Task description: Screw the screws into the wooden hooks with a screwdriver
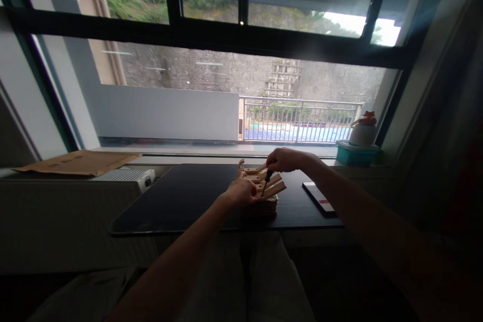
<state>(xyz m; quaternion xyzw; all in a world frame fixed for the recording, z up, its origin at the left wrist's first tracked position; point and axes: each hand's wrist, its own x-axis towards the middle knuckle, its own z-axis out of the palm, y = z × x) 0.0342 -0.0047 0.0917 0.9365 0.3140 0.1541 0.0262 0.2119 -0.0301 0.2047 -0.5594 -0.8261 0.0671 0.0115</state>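
A small wooden piece with several slanted slats rests on a thick stack that looks like a book or pad, near the table's front edge. My right hand grips a dark-handled screwdriver from above, its shaft pointing down to the nearest slat. On the left side of the wooden piece, my left hand is closed around its edge, fingers pressed against the wood. The screwdriver's tip meets the wood close to my left fingers; whether a screw sits there is too small to tell.
The dark table stands against a window sill. To the right lies a tablet or phone-like device, partly behind my right forearm. A teal box with a white figure on it stands at the right; brown paper lies over a radiator at the left.
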